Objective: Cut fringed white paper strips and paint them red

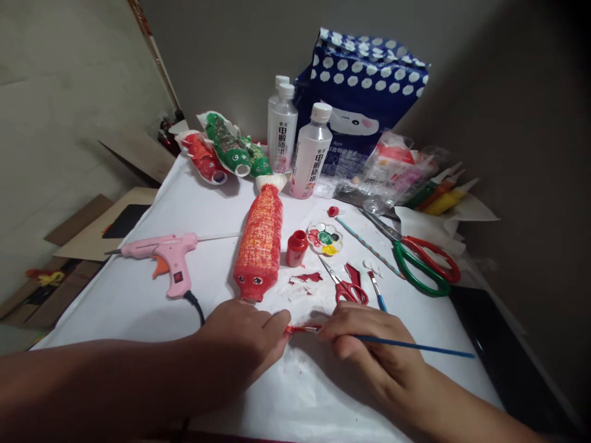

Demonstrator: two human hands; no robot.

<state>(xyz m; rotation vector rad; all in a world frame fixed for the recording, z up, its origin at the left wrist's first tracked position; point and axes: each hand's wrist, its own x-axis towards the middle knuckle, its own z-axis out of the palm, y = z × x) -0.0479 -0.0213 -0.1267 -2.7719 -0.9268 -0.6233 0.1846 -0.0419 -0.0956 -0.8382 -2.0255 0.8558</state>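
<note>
1. Left hand (247, 335) sits low on the desk (138, 307), fingers closed in a pinch on a small red-painted piece (302, 329) right at the near edge of the white sheet.
2. Right hand (369, 344) has its fingers gripping a thin blue paintbrush (415, 346); the handle sticks out to the right and the tip end meets that same small red piece, so both hands come together over it.
3. Just behind the left hand lies a red fish made from a bottle (261, 246), head toward the person, white tail pointing away.
4. Beside the fish on its right there's a little open red paint pot (296, 247), then a round palette (325, 239) with red, green and yellow blobs.
5. Small red-handled scissors (348, 288) lie just behind the right hand, with a second brush (377, 292) next to them. Bigger scissors with red and green handles (422, 258) are further right.
6. Pink glue gun (168, 258) is on the left side of the desk, cord trailing toward the person.
7. At the back: two more painted fish, red and green (221, 151), a few white-capped bottles (310, 154), and a blue polka-dot bag (364, 92).
</note>
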